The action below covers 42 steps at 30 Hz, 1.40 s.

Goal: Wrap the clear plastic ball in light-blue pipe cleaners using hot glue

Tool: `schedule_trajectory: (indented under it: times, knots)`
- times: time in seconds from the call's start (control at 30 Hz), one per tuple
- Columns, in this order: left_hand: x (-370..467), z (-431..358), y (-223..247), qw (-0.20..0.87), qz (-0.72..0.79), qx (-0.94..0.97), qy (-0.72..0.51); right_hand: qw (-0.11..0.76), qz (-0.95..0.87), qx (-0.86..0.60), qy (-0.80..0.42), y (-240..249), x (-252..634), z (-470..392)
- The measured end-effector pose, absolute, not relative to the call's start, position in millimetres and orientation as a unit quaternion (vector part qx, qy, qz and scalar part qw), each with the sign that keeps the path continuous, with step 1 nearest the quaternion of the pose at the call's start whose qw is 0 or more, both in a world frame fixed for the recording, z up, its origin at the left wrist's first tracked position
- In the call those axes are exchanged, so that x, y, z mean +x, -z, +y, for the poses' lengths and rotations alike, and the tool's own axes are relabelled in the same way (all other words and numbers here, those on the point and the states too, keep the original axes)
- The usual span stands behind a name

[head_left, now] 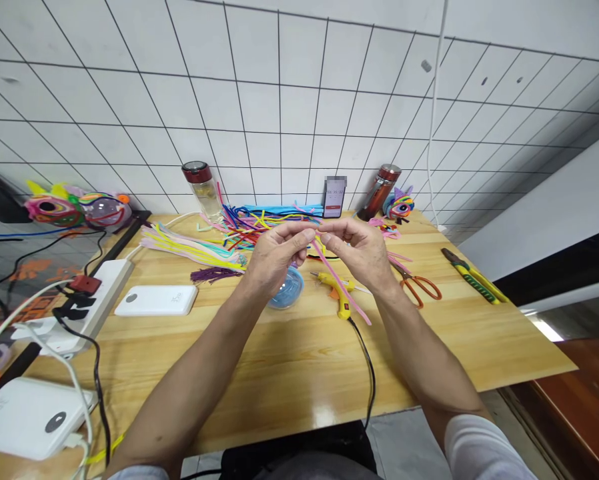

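My left hand (283,250) and my right hand (355,248) meet fingertip to fingertip above the table, both pinching the upper end of a pink pipe cleaner (340,283). Its long free part slants down to the right, passing in front of a yellow glue gun (343,303) that lies on the table. Below my left hand is a clear, blue-rimmed round plastic piece (285,292), partly covered by that hand. Bundles of coloured pipe cleaners (194,248) lie behind and to the left. Orange-handled scissors (422,288) rest beside my right wrist, their blades partly hidden.
A power bank (156,301) and a power strip (97,303) with cables occupy the left. At the back stand a glass bottle (204,190), a phone (334,197) and a red flask (379,192). Pliers (472,275) lie at right. Colourful fish-like figures (54,208) sit far left.
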<state>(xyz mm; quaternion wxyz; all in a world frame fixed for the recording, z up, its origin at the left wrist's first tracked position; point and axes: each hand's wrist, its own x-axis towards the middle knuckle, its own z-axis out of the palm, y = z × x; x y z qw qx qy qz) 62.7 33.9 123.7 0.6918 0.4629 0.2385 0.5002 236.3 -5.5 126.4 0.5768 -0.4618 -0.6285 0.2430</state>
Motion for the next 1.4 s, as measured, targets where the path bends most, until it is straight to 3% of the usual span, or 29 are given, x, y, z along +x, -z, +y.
schedule_trajectory:
  times: [0.37, 0.6, 0.93, 1.4]
  knots:
    - [60, 33, -123, 0.597, 0.291, 0.547, -0.509, 0.548, -0.649, -0.508, -0.146, -128, 234, -7]
    - [63, 29, -123, 0.554, 0.317, 0.552, -0.535, 0.538, -0.651, -0.506, -0.177, -129, 228, -8]
    - [58, 34, -127, 0.602, 0.29, 0.559, -0.491, 0.541, -0.623, -0.508, -0.248, -134, 229, -10]
    - [59, 29, -123, 0.499, 0.299, 0.629, -0.515, 0.536, -0.631, -0.509, -0.235, -132, 227, -10]
